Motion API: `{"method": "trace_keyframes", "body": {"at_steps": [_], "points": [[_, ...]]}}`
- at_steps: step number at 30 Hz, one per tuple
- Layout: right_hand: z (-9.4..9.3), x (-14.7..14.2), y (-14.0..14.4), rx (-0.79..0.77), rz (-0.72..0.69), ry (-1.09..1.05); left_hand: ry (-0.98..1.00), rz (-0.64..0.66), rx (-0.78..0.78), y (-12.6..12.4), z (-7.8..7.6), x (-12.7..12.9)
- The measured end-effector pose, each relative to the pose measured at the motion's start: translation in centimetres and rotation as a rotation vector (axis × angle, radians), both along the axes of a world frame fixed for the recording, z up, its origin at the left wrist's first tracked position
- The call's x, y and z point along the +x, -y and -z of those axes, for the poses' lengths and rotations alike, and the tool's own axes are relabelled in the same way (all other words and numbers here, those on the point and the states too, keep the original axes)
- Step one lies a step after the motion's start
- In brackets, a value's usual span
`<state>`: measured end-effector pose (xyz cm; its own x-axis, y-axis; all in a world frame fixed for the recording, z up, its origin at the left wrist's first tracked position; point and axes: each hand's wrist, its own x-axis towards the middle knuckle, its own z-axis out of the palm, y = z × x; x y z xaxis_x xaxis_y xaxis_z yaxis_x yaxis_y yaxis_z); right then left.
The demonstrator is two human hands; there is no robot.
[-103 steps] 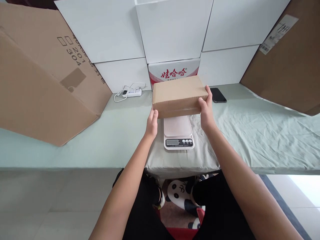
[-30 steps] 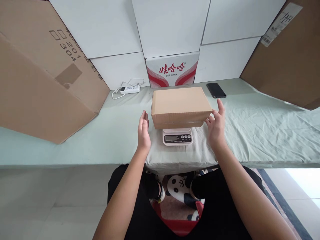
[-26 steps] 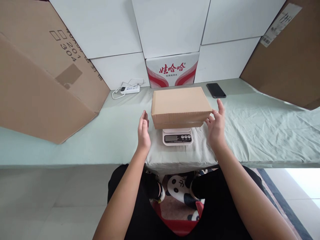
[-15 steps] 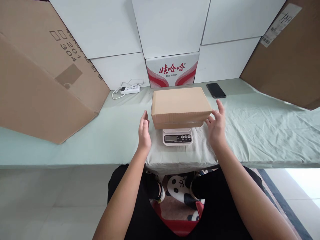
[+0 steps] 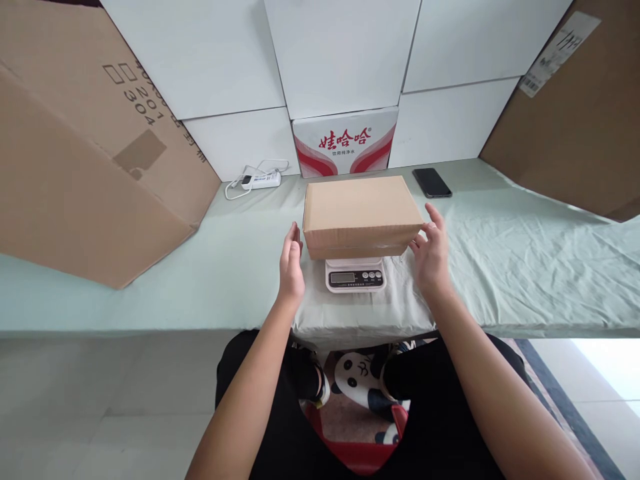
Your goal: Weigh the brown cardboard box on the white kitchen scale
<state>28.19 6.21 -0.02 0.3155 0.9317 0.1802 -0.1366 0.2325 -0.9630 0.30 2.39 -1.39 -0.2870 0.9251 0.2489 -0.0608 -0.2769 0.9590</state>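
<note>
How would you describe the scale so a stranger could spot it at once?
Start at the green-covered table and find the brown box between the two open hands. The scale sits under it, the only white thing with a display and buttons.

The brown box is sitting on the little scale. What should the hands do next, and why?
Probably close both open hands, left hand and right hand, onto the ends of the brown cardboard box: it rests on the small white scale, and they flank it closely.
</note>
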Motion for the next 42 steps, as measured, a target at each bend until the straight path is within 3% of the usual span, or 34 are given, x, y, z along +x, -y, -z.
{"method": "trace_keyframes", "body": {"at_steps": [42], "points": [[-0.78, -0.59, 0.61, -0.035, -0.028, -0.043, -0.021, 0.031, -0.012, 0.03, 0.25, 0.41]]}}
